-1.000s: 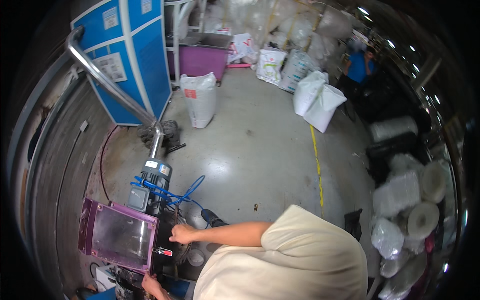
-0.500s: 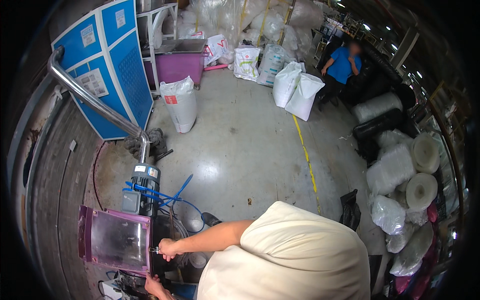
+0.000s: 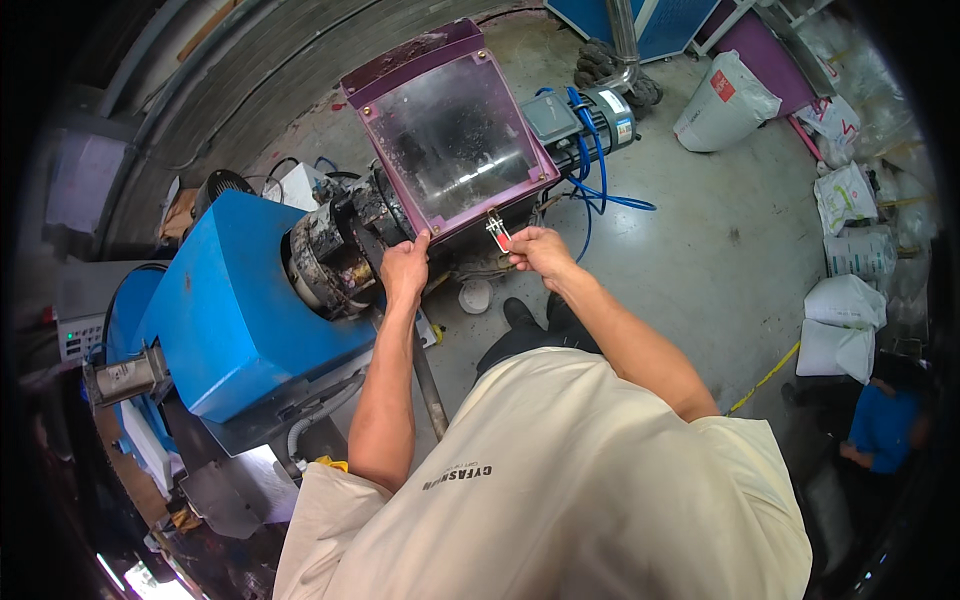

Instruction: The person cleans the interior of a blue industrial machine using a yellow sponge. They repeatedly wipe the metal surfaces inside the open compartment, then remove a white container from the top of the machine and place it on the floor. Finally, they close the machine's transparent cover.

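A purple metal box [image 3: 549,165] with a clear, scratched window [image 3: 455,140] stands tilted in front of me on the machine. My left hand [image 3: 404,270] is closed at its near left corner, thumb on the purple rim. At the middle of the near edge sits a metal toggle latch [image 3: 494,226] with a red grip. My right hand [image 3: 540,252] pinches the latch by that red end. Part of the latch is hidden by my fingers.
Left of the box are a blackened cylinder [image 3: 325,260] and a blue machine housing [image 3: 225,310]. A motor [image 3: 600,115] with blue cables [image 3: 603,180] is beyond, right. White sacks [image 3: 722,105] stand on the floor. A person in a blue shirt [image 3: 885,425] is at far right.
The view has swung left and come closer to the purple box. Both hands remain at its near edge, the right at the latch and the left at the corner.
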Action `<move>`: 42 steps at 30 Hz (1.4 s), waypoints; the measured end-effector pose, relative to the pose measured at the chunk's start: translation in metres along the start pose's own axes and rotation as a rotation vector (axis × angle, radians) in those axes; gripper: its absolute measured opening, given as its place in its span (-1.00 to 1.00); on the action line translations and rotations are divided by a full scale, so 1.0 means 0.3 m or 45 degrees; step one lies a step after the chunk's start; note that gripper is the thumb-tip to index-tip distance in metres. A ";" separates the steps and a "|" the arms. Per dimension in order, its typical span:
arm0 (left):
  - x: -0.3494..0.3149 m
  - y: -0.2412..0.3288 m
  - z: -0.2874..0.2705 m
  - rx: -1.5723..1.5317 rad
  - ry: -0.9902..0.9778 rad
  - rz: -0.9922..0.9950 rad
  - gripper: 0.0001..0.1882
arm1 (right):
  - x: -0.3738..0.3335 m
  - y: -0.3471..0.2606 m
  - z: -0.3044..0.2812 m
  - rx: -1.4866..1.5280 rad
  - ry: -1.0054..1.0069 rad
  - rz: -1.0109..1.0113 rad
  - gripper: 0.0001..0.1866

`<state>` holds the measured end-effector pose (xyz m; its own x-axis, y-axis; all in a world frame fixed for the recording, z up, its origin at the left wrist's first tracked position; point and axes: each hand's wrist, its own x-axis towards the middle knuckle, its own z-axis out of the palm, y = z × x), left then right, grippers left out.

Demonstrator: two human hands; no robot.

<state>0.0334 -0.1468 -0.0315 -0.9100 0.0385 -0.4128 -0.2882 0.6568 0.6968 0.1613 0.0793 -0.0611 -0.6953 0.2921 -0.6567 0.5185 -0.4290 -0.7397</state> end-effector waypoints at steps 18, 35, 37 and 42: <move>-0.018 0.001 0.014 -0.090 0.017 -0.020 -0.38 | -0.033 -0.144 0.032 0.439 -0.133 0.167 -0.89; -0.050 0.040 0.037 -0.220 -0.095 0.011 -0.35 | 0.024 -0.061 0.016 -0.135 0.097 -0.291 -0.76; -0.037 0.026 0.040 -0.229 -0.117 -0.004 -0.34 | 0.016 -0.032 0.011 -0.393 0.272 -0.392 -0.72; -0.035 0.016 0.021 -0.315 -0.110 -0.026 -0.36 | 0.059 0.051 0.015 -0.748 0.153 -0.618 -0.70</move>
<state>0.0435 -0.1393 -0.0274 -0.8774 0.0985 -0.4696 -0.3801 0.4545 0.8056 0.1546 0.0742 -0.0834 -0.8708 0.4370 -0.2254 0.3718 0.2851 -0.8834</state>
